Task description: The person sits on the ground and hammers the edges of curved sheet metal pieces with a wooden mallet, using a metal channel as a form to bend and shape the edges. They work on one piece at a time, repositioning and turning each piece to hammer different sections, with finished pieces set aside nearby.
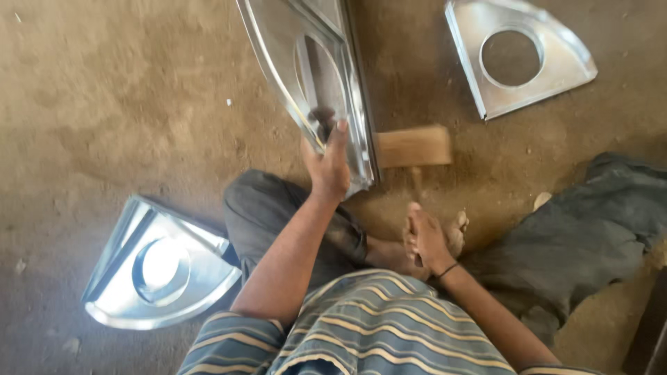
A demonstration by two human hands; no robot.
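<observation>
My left hand (pixel 326 167) grips the lower edge of a shiny sheet-metal piece (pixel 313 62) with a round hole, held tilted up from the dirt floor ahead of me. My right hand (pixel 425 239) is closed around the thin handle of a wooden mallet (pixel 414 146). Its blurred block head sits just right of the metal piece's lower corner. I sit cross-legged, with my knees on either side of my hands.
A matching metal piece (pixel 160 267) with a round hole lies on the floor at the lower left, by my left knee. Another metal piece (pixel 521 55) lies at the upper right. The ground is bare packed earth. A dark object stands at the lower right edge.
</observation>
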